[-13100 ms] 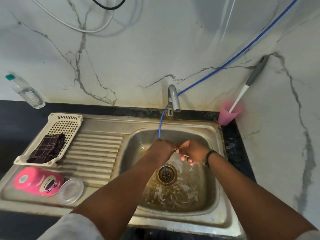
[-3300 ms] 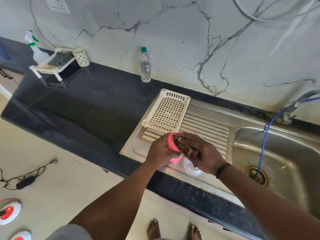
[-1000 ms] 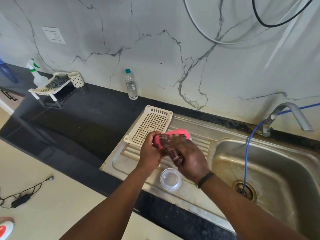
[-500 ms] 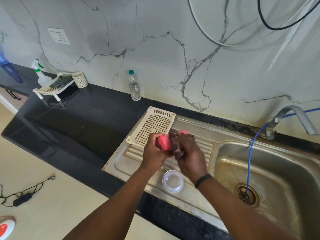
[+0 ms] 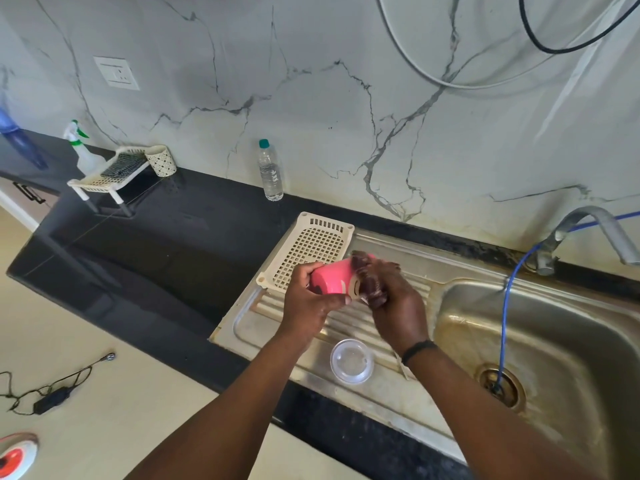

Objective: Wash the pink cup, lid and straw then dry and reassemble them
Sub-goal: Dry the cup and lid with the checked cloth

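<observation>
My left hand (image 5: 310, 299) grips the pink cup (image 5: 332, 280) by its base and holds it on its side above the ribbed drainboard (image 5: 349, 327). My right hand (image 5: 394, 303) holds a dark checked cloth (image 5: 367, 278) pressed against the cup's right side, and part of the printed face shows beside it. The clear round lid (image 5: 351, 361) lies flat on the drainboard near its front edge, below my hands. A thin clear straw (image 5: 401, 364) seems to lie on the drainboard just right of the lid, partly hidden by my right forearm.
A cream perforated basket (image 5: 311, 245) sits at the drainboard's back left. The steel sink basin (image 5: 554, 341) lies to the right, with a tap (image 5: 588, 233) and a blue hose (image 5: 504, 327) into the drain. A water bottle (image 5: 269, 171) and a small rack (image 5: 110, 174) stand on the black counter.
My hands have turned the cup so more of its pink side and printed face shows; the cloth has slid toward the cup's right end. The lid has not moved.
</observation>
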